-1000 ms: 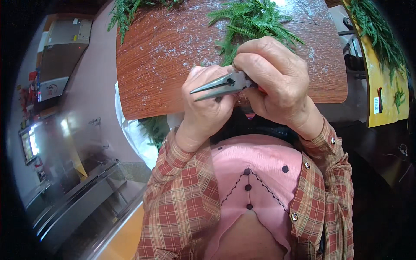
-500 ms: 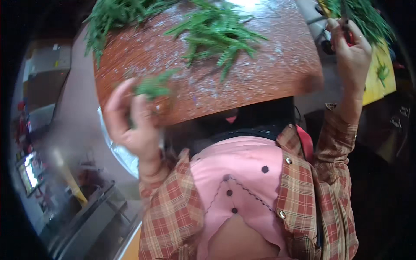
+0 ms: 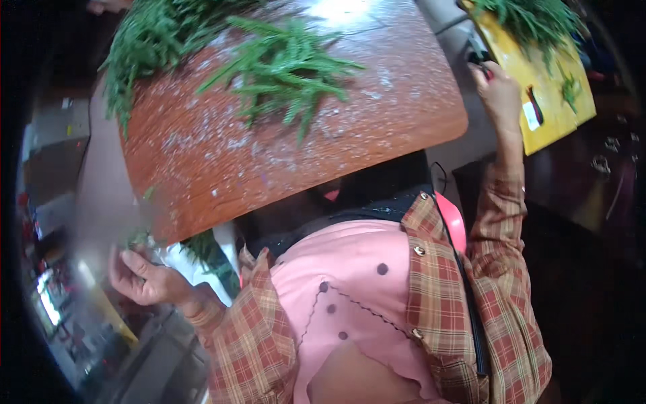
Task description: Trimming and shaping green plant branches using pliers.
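**Reaching apart: one hand low at the left, one high at the right**

Reaching down past the lower-left corner of the reddish-brown wooden board (image 3: pixel 296 135), the left hand (image 3: pixel 145 276) sits in the lower left of the frame, palm partly up, fingers curled loosely around a small tuft of green sprigs (image 3: pixel 138 237); motion blur hides how firmly they close. Just right of that hand, below the board's edge, more greenery (image 3: pixel 205 250) lies in a white bag (image 3: pixel 192 266).

Stretched to the upper right of the frame, the right hand (image 3: pixel 499 94) has its fingers closed around a small dark tool (image 3: pixel 479 59) with a touch of red; only its end shows above the knuckles. That hand lies just beside a yellow board (image 3: pixel 538 124) carrying another green bunch (image 3: pixel 531 20).

On the wooden board, a loose pile of feathery green sprigs (image 3: pixel 286 71) lies at upper centre, and a larger heap (image 3: pixel 158 40) fills the upper left corner. Pale specks dust the wood between them.
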`<act>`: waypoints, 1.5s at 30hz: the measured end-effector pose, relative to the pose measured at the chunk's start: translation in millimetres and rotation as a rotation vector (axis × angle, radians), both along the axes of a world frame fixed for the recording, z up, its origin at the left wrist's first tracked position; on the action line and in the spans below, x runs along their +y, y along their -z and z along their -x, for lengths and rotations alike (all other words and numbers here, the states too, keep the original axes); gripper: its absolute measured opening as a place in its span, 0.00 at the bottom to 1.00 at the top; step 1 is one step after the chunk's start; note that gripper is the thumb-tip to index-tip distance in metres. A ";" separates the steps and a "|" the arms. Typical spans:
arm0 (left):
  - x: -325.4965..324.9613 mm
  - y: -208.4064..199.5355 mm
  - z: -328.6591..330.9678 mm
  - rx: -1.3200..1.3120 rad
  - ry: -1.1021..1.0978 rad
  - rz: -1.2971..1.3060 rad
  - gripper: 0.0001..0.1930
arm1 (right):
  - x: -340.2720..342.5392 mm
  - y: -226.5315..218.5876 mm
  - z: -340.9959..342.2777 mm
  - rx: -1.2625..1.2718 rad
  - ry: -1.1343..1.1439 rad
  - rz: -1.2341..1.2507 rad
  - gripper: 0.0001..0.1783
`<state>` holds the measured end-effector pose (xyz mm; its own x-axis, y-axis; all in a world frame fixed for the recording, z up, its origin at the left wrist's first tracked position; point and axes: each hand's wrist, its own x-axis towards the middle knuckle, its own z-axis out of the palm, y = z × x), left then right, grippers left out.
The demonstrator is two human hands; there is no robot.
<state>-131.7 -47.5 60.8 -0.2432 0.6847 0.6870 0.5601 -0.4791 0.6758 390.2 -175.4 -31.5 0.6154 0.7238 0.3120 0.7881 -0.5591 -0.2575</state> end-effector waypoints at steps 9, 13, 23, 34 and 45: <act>-43.2 85.8 125.6 0.976 -0.262 0.318 0.08 | 34.7 -67.6 61.2 0.126 -0.228 -0.371 0.11; -46.6 161.8 133.0 0.997 0.031 0.655 0.10 | 65.2 -79.2 94.4 0.057 -0.508 -0.412 0.08; -37.9 143.1 110.7 0.889 0.231 0.838 0.11 | 121.3 -68.8 117.0 -0.043 -0.693 -0.254 0.09; -39.5 24.3 97.5 0.777 -0.155 0.601 0.06 | 127.6 -66.8 130.8 0.088 -0.684 -0.235 0.08; 37.8 -33.8 -78.1 0.121 0.567 0.190 0.07 | 100.3 -118.4 158.2 0.225 -0.848 -0.464 0.07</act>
<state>-53.6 -9.7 94.5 0.2673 0.7983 0.5397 0.3308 -0.6021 0.7267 232.0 -75.1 86.9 0.0300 0.7879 0.6150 0.7864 0.3612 -0.5011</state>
